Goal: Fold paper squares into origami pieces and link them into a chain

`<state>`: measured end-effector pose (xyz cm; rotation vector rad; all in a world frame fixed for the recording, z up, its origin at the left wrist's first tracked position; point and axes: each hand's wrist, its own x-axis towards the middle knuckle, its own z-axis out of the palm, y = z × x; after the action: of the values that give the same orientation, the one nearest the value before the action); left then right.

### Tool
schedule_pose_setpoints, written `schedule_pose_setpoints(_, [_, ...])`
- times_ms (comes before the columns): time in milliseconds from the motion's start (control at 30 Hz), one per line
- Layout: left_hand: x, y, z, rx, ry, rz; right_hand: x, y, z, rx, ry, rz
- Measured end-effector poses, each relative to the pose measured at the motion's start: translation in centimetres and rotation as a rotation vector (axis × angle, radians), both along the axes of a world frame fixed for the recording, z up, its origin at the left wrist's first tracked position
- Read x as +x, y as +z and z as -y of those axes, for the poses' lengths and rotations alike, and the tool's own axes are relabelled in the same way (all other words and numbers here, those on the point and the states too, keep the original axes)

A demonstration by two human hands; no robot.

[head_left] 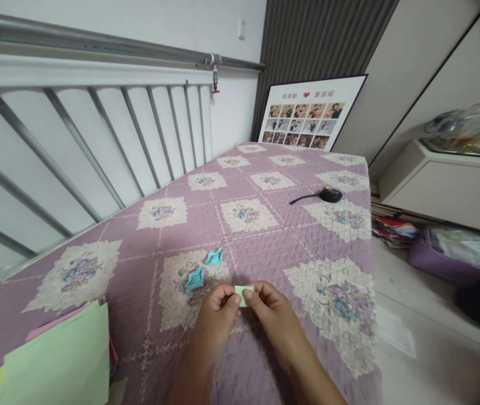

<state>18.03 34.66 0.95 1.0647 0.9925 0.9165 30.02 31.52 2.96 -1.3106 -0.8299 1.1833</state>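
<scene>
Item: one small pale-green paper square [240,292], pinched between the thumb-and-finger grips of left hand [221,306] and right hand [268,304], two blue folded papers [194,278] lying just beyond the left grip; risk: skewed crease, should either thumb slip.

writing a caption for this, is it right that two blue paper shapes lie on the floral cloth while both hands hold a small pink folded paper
The color is wrong: the small folded paper that both hands hold is pale green, not pink, as the head view shows. Two blue paper shapes do lie on the floral cloth.
</scene>
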Motion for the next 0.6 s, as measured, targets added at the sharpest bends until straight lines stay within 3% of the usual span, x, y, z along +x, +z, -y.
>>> schedule_pose_setpoints(133, [-0.01, -0.03, 0.13, 0.052, -0.070, -0.096, -0.10, 0.22, 0.16, -0.016, -0.049, 0.010])
schedule_pose_setpoints(367, [0.00, -0.06, 0.21, 0.049, -0.069, -0.211, -0.08, 0.16, 0.19, 0.005, -0.015, 0.023])
schedule_pose_setpoints(600, [-0.18, 0.33, 0.39, 0.158, -0.064, -0.296, -0.06, -0.27, 0.26, 0.037, -0.029, 0.155])
